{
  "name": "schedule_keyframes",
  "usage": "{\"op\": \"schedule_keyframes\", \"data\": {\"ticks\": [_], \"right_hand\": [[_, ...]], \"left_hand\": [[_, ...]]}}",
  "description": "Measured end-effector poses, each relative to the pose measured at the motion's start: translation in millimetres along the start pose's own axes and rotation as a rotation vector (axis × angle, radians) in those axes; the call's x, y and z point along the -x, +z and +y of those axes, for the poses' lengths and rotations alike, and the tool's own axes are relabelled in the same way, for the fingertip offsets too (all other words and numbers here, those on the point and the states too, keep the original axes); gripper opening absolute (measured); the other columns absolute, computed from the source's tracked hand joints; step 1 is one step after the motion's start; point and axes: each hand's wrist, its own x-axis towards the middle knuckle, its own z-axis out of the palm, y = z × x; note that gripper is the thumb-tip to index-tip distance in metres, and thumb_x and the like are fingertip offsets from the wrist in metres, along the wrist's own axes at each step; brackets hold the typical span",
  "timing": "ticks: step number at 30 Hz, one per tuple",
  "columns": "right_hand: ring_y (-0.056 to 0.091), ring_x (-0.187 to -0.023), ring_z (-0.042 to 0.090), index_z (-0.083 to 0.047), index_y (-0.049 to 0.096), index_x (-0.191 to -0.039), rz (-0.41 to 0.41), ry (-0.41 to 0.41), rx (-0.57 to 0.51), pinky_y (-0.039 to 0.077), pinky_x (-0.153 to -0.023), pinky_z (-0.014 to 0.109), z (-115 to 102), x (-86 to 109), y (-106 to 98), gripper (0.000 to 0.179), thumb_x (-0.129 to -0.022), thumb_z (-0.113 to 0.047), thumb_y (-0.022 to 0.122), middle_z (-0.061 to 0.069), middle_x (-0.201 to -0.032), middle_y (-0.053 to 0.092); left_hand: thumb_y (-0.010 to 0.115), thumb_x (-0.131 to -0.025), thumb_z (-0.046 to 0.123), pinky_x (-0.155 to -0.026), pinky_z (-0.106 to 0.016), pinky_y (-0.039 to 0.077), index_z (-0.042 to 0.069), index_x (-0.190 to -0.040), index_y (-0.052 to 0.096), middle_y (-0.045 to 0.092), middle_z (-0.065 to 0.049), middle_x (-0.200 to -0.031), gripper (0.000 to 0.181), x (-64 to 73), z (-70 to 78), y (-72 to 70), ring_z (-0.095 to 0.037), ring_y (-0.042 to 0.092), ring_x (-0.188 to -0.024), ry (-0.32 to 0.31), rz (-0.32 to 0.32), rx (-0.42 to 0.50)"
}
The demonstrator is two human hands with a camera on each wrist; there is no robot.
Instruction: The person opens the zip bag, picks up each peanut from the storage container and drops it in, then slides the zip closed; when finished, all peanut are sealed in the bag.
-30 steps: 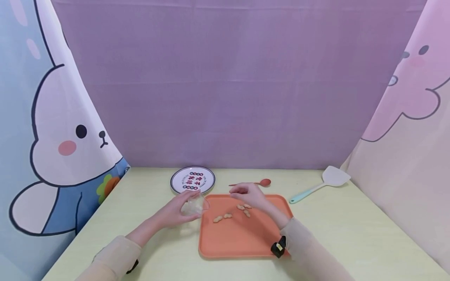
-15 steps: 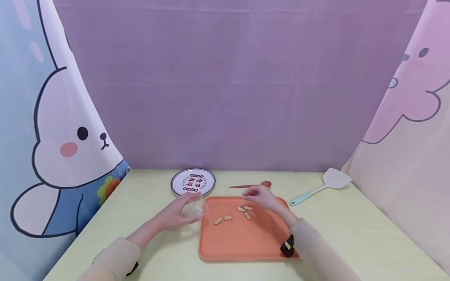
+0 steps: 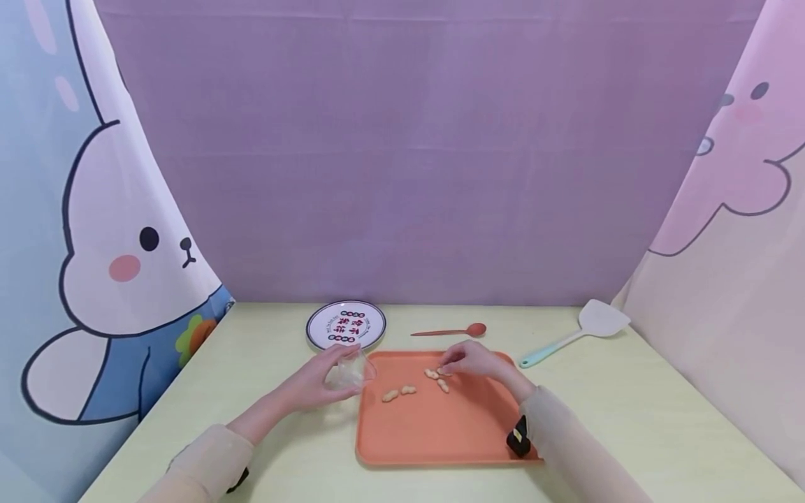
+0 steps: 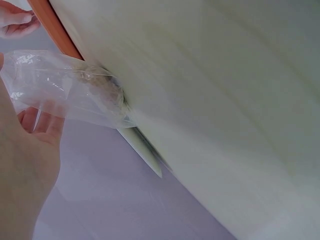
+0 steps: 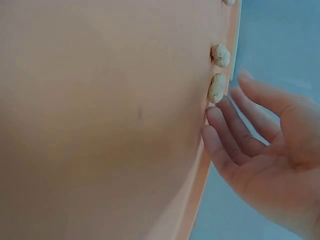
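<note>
In the head view my left hand [image 3: 312, 381] grips a clear plastic bag [image 3: 347, 372] beside the tray's left edge, with its mouth facing the tray. Tan contents lie blurred at the bottom of the bag [image 4: 47, 80] in the left wrist view. Over the orange tray [image 3: 434, 436] my right hand [image 3: 474, 360] reaches down to a small cluster of unshelled peanuts [image 3: 430, 374]. In the right wrist view its fingertips are close against one peanut [image 5: 217, 89], while the thumb stands apart from them. Two more peanuts [image 3: 390, 395] lie on the tray's left half.
Behind the bag lies a white plate [image 3: 346, 325] with a dark rim and printed characters. A red spoon [image 3: 474, 330] rests beyond the tray. To the right is a white spatula [image 3: 600, 319] with a mint handle. A purple curtain [image 3: 402, 175] borders the table's back.
My right hand has moved right from near the tray's back edge, then down to the peanut cluster. The left hand keeps holding the bag in nearly the same place.
</note>
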Motion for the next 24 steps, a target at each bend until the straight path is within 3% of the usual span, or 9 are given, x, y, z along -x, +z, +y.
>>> {"op": "schedule_keyframes", "data": {"ticks": [7,15,24], "right_hand": [[0.049,-0.068,0.01,-0.006,0.074,-0.094,-0.02,0.053,0.067,0.039,-0.061,0.021,-5.3,3.4,-1.0,0.016,-0.084,-0.017,0.07,0.003,-0.085,0.07],[0.05,-0.06,0.014,-0.004,0.072,-0.09,0.013,0.087,0.025,0.041,-0.056,0.024,-1.3,4.3,-2.3,0.013,-0.083,-0.015,0.071,0.005,-0.074,0.065],[0.049,-0.058,0.015,-0.005,0.071,-0.095,0.036,0.158,0.002,0.039,-0.053,0.023,4.3,4.8,-3.8,0.015,-0.086,-0.017,0.067,0.008,-0.072,0.063]], "left_hand": [[0.075,-0.078,0.038,-0.101,-0.046,0.044,0.009,-0.137,0.046,0.057,-0.002,-0.128,0.072,-0.6,0.5,-0.2,-0.024,0.052,-0.119,-0.014,0.001,0.006],[0.075,-0.078,0.036,-0.097,-0.047,0.046,0.006,-0.135,0.047,0.058,-0.004,-0.126,0.07,-1.5,0.8,0.8,-0.025,0.055,-0.116,0.018,0.026,-0.011],[0.076,-0.077,0.034,-0.1,-0.046,0.045,0.008,-0.136,0.047,0.057,-0.003,-0.128,0.071,-2.2,1.0,1.9,-0.024,0.053,-0.118,-0.015,0.009,0.006]]}}
